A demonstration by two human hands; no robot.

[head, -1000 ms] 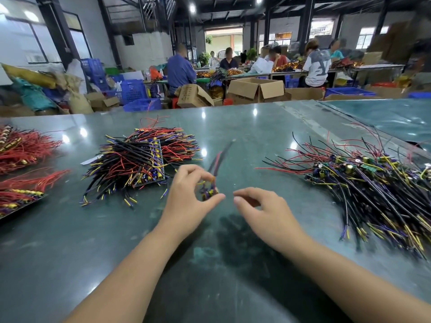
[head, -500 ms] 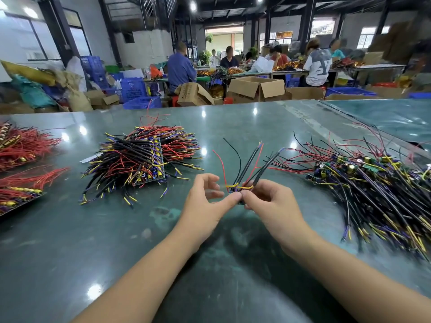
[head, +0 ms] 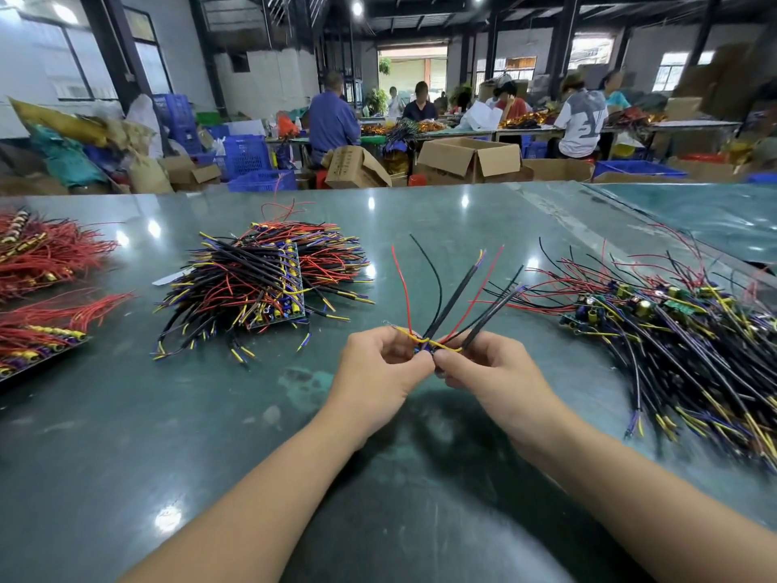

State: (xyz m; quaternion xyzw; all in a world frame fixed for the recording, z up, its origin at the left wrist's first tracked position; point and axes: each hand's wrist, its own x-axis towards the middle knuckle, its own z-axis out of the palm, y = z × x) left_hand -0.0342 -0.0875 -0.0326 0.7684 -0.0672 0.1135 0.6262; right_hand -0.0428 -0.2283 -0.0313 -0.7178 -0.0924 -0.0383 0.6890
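- Both hands meet just above the middle of the glossy dark green bench (head: pixel 210 435), near the person. The left hand (head: pixel 378 374) and the right hand (head: pixel 494 372) each pinch the base of a small bundle of red, black and yellow insulated wires (head: pixel 434 325) between thumb and curled fingers.
- What the fingertips do at the base is hidden. It looks like gathering or straightening the leads.
- Progress, as I judge it: partly done. A squared-off stack of black, red and yellow wired boards (head: pixel 252 284) lies to the far left, seemingly finished pieces. A loose sprawling heap of black and yellow wired parts (head: pixel 672 342) at the right looks like work left — and it is the larger of the two.
- The held bundle belongs to neither pile yet.
- Its long axis runs near to far and tilts upward — base at the hands, free tips pointing away. The leads fan left to right, and one yellow lead crosses the base sideways.
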